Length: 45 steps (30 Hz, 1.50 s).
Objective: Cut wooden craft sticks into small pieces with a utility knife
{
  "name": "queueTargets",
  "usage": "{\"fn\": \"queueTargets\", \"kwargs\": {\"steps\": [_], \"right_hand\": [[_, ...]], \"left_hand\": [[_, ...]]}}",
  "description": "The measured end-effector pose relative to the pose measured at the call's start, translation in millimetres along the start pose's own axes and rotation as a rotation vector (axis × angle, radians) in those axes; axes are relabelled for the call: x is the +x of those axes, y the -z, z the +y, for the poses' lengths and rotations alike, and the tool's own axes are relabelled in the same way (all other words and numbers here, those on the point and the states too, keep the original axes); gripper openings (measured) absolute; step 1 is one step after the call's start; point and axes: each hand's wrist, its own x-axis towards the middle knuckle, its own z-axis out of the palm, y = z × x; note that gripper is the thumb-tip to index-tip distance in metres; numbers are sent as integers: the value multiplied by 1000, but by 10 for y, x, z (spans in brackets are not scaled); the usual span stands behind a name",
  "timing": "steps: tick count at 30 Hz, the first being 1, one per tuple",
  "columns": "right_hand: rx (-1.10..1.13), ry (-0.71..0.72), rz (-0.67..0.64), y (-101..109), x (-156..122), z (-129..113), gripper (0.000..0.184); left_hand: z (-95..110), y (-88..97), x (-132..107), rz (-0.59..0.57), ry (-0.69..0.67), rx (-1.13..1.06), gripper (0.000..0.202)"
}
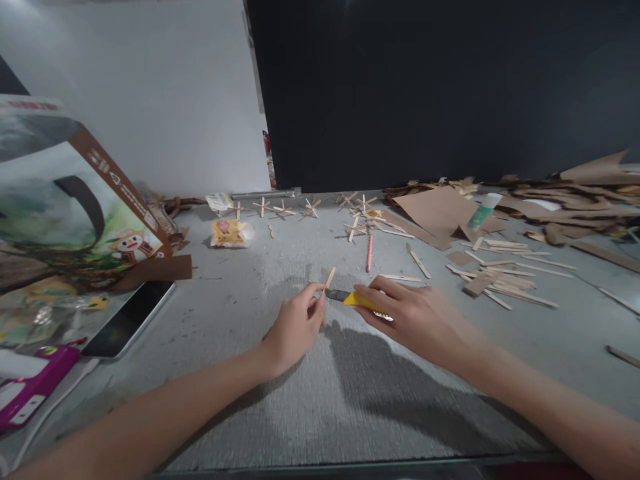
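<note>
My left hand (299, 323) pinches a short wooden craft stick (330, 277), which points up and away from the fingers. In my right hand (407, 308) is a yellow utility knife (361, 302), its dark blade end reaching left to the stick near my left fingertips. Whether the blade cuts into the wood or only touches it, I cannot tell. Behind the hands lie a pink patterned pencil-like stick (369, 253) and a loose craft stick (403, 278).
Several crossed-stick pieces (311, 208) stand along the back. To the right are a pile of craft sticks (510, 283), brown cardboard (430, 212) and a green glue tube (484, 212). A phone (129, 319), a purple device (37, 387) and a printed box (75, 193) occupy the left.
</note>
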Motion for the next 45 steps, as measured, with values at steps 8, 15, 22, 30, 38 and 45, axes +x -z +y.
{"fn": "queueTargets", "kwargs": {"steps": [8, 15, 22, 30, 38, 45], "right_hand": [[-17, 7, 69, -51, -17, -30, 31], [-44, 3, 137, -11, -5, -43, 29], [-58, -232, -55, -113, 12, 131, 26], [-56, -537, -191, -447, -51, 841, 36], [28, -771, -426, -663, -161, 1464, 30], [114, -702, -340, -650, -129, 1442, 24]], "left_hand": [[18, -6, -16, -8, 34, 8, 42], [4, -6, 2, 11, 82, -16, 40], [-8, 0, 21, 22, 56, -169, 32], [-22, -1, 27, 35, 38, -254, 32], [-10, 5, 26, 14, 39, -309, 32], [-52, -12, 30, 33, 39, -291, 34]]}}
